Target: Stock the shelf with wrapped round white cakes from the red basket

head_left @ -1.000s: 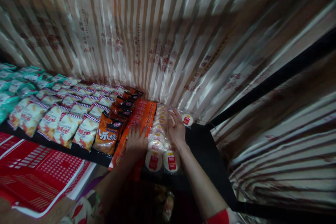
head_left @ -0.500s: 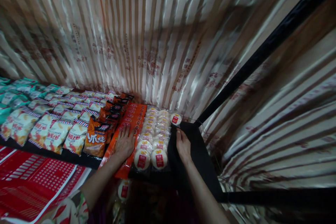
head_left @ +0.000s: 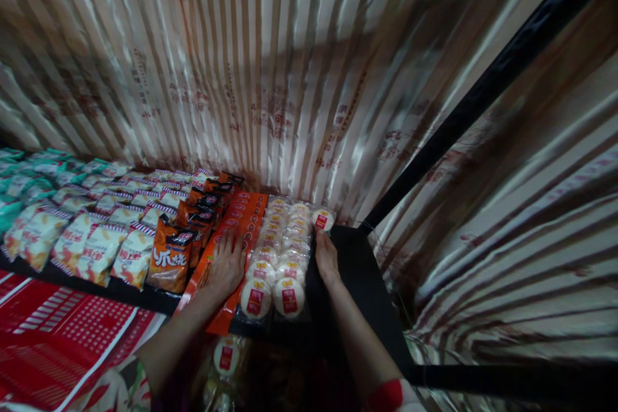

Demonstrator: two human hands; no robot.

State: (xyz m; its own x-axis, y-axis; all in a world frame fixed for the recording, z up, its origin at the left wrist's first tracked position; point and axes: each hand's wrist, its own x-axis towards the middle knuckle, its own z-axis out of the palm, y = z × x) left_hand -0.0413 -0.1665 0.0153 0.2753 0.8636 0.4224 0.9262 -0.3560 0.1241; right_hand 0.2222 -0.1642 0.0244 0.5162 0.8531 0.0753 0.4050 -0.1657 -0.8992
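Observation:
My left hand (head_left: 226, 265) lies flat with fingers spread on the long orange packet strip (head_left: 239, 219) on the black shelf (head_left: 367, 270). My right hand (head_left: 326, 257) rests on the shelf at the right edge of two rows of round white buns in clear wrappers (head_left: 280, 251); its fingers reach toward a single wrapped bun (head_left: 322, 219) at the back and hold nothing. The front buns (head_left: 271, 298) show red labels.
Left of the orange strip stand orange snack bags (head_left: 171, 259), then rows of pale chip bags (head_left: 96, 238) and teal packets (head_left: 29, 174). A striped satin curtain (head_left: 270, 64) backs the shelf. A black frame bar (head_left: 483, 90) rises at right. More buns (head_left: 226, 355) lie below; red printed cardboard (head_left: 58, 335) at lower left.
My right hand came off the top of the bun rows and moved to their right side, then slid toward the back. My left hand stayed on the orange strip.

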